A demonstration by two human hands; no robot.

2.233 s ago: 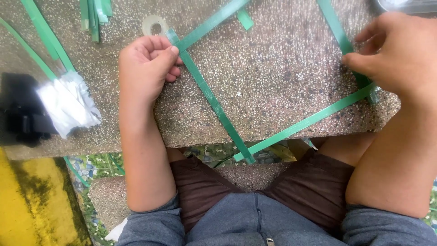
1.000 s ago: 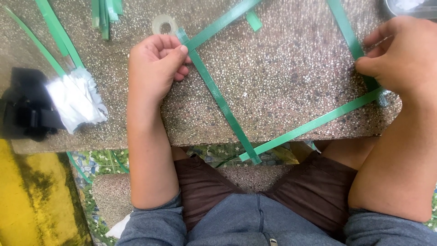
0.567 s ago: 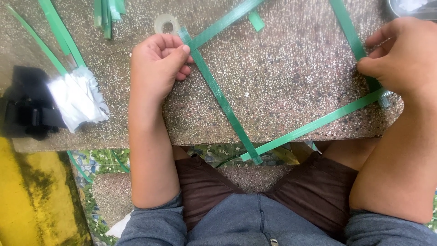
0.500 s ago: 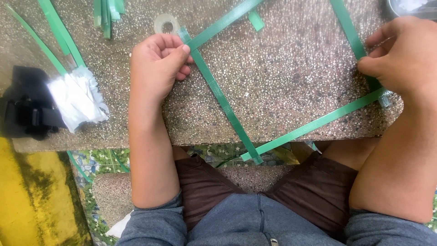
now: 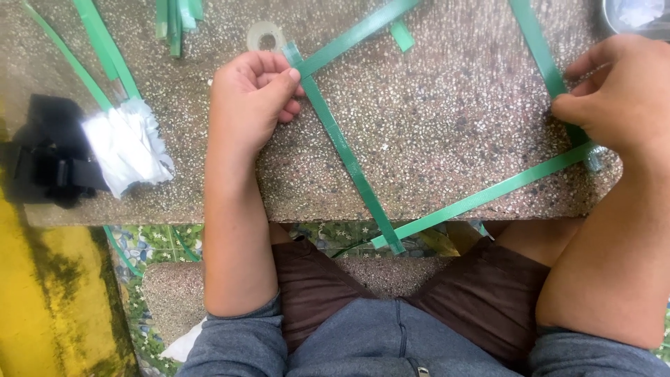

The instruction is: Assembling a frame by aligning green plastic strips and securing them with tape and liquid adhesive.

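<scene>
Nearest the camera are the person's lap in brown shorts (image 5: 488, 293) and the hem of a grey shirt (image 5: 391, 345), with a patterned floor (image 5: 150, 244) showing at 7 o'clock. Just past the knees runs the straight front edge of a speckled stone bench (image 5: 447, 119), rough and pebbly in grain.

Four flat, glossy green plastic strips form an open, tilted square on the bench. The near left strip (image 5: 345, 153) has its long axis running from 11 o'clock down to 5 o'clock, and its lower end sticks out over the bench edge. The near right strip (image 5: 488, 195) crosses it there and rises toward 2 o'clock.

The left hand (image 5: 255, 105) is curled, thumb and fingers pinching the upper end of the near left strip where a far strip (image 5: 356, 35) meets it. The right hand (image 5: 621, 98) is at 2 o'clock, fingers pressed together on another strip (image 5: 537, 49) that runs up and away, close to the bench's right corner.

Inside the square the stone is bare. At 9 o'clock lie a crumpled white cloth (image 5: 129, 146) and a black object (image 5: 49, 160), blurred. Farther off are loose green strips (image 5: 105, 49) at 10 o'clock, a clear tape roll (image 5: 265, 35) at 12, and a metal bowl (image 5: 631, 17) at 1.
</scene>
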